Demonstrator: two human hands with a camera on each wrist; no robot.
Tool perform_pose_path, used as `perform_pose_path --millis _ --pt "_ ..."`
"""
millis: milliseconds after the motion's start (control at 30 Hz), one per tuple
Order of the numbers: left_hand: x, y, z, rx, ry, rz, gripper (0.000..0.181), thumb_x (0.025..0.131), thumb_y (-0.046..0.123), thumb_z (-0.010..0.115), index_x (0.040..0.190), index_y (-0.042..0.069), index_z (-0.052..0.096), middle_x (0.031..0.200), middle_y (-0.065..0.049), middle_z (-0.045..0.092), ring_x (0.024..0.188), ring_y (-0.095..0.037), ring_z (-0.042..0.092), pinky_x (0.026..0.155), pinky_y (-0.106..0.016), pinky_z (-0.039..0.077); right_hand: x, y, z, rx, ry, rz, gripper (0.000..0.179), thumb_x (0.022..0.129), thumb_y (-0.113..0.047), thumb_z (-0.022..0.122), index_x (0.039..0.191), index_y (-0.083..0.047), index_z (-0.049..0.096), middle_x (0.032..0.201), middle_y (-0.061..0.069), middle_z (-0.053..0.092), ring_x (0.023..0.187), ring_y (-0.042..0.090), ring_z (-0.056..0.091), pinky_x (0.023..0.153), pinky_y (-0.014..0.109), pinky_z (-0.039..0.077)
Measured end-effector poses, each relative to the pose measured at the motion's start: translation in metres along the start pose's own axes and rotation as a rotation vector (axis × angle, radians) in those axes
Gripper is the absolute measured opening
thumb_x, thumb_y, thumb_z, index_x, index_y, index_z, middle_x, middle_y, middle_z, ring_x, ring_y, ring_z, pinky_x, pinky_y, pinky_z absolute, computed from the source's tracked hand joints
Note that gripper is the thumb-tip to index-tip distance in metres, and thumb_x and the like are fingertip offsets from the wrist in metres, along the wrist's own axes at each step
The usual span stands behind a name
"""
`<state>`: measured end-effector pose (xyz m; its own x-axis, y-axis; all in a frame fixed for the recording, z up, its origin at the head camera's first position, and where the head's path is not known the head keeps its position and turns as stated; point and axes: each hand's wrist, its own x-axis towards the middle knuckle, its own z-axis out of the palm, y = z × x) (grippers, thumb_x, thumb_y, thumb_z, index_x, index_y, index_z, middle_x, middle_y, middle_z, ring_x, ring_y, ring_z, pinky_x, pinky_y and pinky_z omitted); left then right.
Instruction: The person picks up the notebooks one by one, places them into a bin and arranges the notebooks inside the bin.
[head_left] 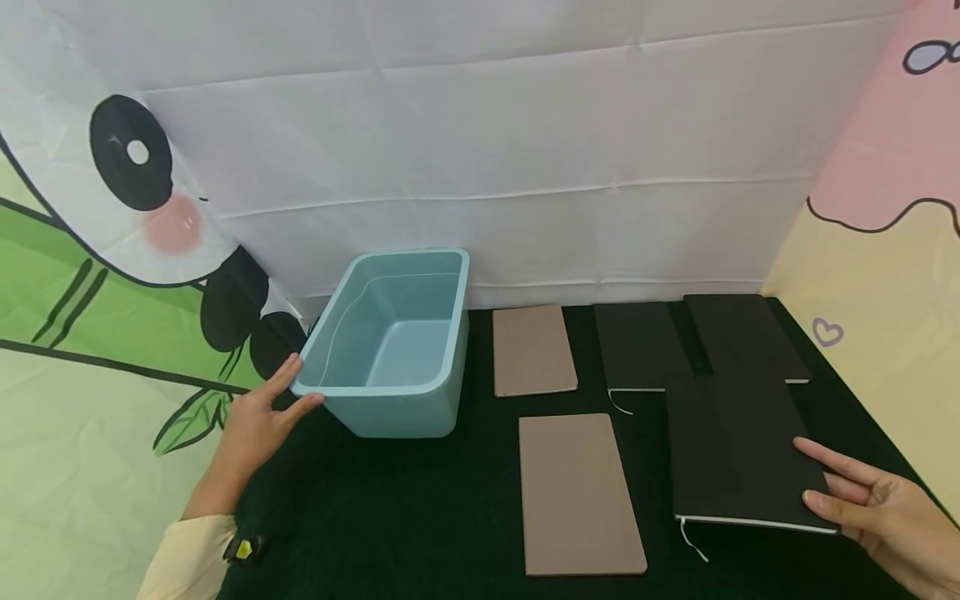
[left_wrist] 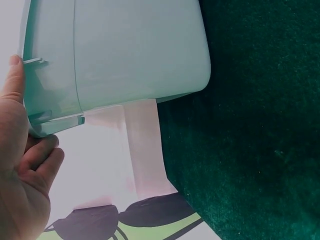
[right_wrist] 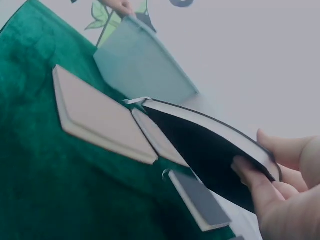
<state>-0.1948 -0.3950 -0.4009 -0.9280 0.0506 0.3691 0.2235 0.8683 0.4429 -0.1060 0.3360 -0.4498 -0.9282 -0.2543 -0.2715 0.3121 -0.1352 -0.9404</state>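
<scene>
My left hand [head_left: 258,429] grips the near left corner of a light blue plastic bin [head_left: 397,414]. In the left wrist view, some fingers curl under the rim of the bin [left_wrist: 135,55]. No contents show inside the bin. At the right, my right hand [head_left: 873,500] pinches a black notebook [head_left: 738,454] by its right edge, thumb on one face and fingers on the other. The right wrist view shows this notebook [right_wrist: 200,145] raised and tilted above the cloth, with a white ribbon bookmark hanging from it.
Two more black notebooks [head_left: 641,346] [head_left: 742,333] lie at the back right. A small pinkish-brown notebook [head_left: 534,350] lies right of the bin, a larger one [head_left: 581,496] nearer. Dark green cloth [head_left: 390,517] covers the table. Printed sheets [head_left: 525,133] hang behind and at both sides.
</scene>
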Motion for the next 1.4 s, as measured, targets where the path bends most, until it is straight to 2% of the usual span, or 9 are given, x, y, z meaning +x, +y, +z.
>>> perform_pose_path --millis 67,167,367,633,800,933,1033,1233,1400 --pt "0.0 0.0 0.001 0.0 0.002 0.004 0.075 0.093 0.034 0.077 0.156 0.01 0.043 0.156 -0.019 0.043 0.129 -0.057 0.049 0.096 -0.074 0.043 0.002 -0.009 0.005 0.02 0.021 -0.024 0.061 0.103 0.006 0.052 0.128 -0.047 0.067 0.094 -0.012 0.075 0.075 0.008 0.057 0.059 0.033 0.028" --pt "0.0 -0.001 0.001 0.002 0.006 0.009 0.075 0.093 0.034 0.076 0.155 0.009 0.043 0.155 -0.019 0.043 0.128 -0.057 0.051 0.095 -0.074 0.044 0.009 -0.021 0.012 0.09 -0.025 -0.098 0.061 0.103 0.01 0.048 0.134 -0.039 0.067 0.107 -0.005 0.078 0.079 0.006 0.063 0.059 0.034 0.025" --pt "0.0 -0.001 0.001 0.002 0.001 0.007 0.075 0.094 0.035 0.076 0.156 0.01 0.042 0.156 -0.018 0.043 0.128 -0.057 0.051 0.095 -0.074 0.044 0.024 -0.037 0.03 0.188 -0.146 -0.199 0.064 0.103 0.015 0.043 0.144 -0.03 0.06 0.08 -0.008 0.072 0.075 0.007 0.062 0.062 0.033 0.021" --pt "-0.001 -0.002 0.002 0.01 0.016 0.021 0.074 0.093 0.033 0.077 0.154 0.008 0.044 0.154 -0.019 0.045 0.126 -0.055 0.053 0.095 -0.073 0.045 0.05 -0.06 0.063 0.224 -0.213 -0.216 0.062 0.103 0.014 0.043 0.146 -0.028 0.059 0.08 -0.007 0.072 0.076 0.007 0.064 0.06 0.029 0.027" --pt "0.0 -0.003 0.003 0.014 0.023 0.025 0.075 0.092 0.034 0.077 0.154 0.008 0.044 0.154 -0.019 0.045 0.126 -0.055 0.054 0.095 -0.072 0.046 0.067 -0.075 0.084 0.234 -0.248 -0.239 0.06 0.103 0.013 0.045 0.147 -0.026 0.058 0.078 -0.006 0.071 0.076 0.007 0.065 0.059 0.02 0.04" --pt "0.0 -0.002 0.002 0.007 0.024 0.021 0.075 0.092 0.033 0.078 0.154 0.008 0.044 0.155 -0.019 0.044 0.126 -0.055 0.053 0.095 -0.072 0.045 0.078 -0.089 0.104 0.262 -0.273 -0.245 0.057 0.102 0.013 0.048 0.144 -0.024 0.061 0.1 0.001 0.078 0.087 0.009 0.072 0.074 0.013 0.054" --pt "0.0 0.0 0.001 0.006 0.022 0.012 0.075 0.092 0.033 0.078 0.154 0.009 0.044 0.155 -0.018 0.044 0.128 -0.055 0.052 0.096 -0.071 0.045 0.087 -0.098 0.118 0.282 -0.279 -0.255 0.055 0.101 0.012 0.051 0.143 -0.022 0.062 0.107 0.005 0.078 0.089 0.01 0.072 0.076 0.014 0.055" --pt "-0.001 0.003 -0.002 0.002 0.006 -0.01 0.077 0.092 0.035 0.078 0.155 0.01 0.043 0.156 -0.017 0.043 0.131 -0.054 0.05 0.098 -0.072 0.044 0.105 -0.117 0.147 0.29 -0.233 -0.26 0.055 0.098 0.01 0.059 0.142 -0.023 0.063 0.093 0.001 0.077 0.081 0.008 0.07 0.068 0.015 0.054" --pt "-0.001 0.004 -0.001 -0.013 0.001 -0.006 0.076 0.092 0.034 0.078 0.155 0.009 0.043 0.157 -0.016 0.043 0.131 -0.053 0.05 0.098 -0.071 0.045 0.122 -0.131 0.169 0.281 -0.211 -0.23 0.068 0.096 0.007 0.065 0.156 -0.017 0.045 0.101 0.001 0.078 0.084 0.008 0.07 0.076 0.016 0.056"
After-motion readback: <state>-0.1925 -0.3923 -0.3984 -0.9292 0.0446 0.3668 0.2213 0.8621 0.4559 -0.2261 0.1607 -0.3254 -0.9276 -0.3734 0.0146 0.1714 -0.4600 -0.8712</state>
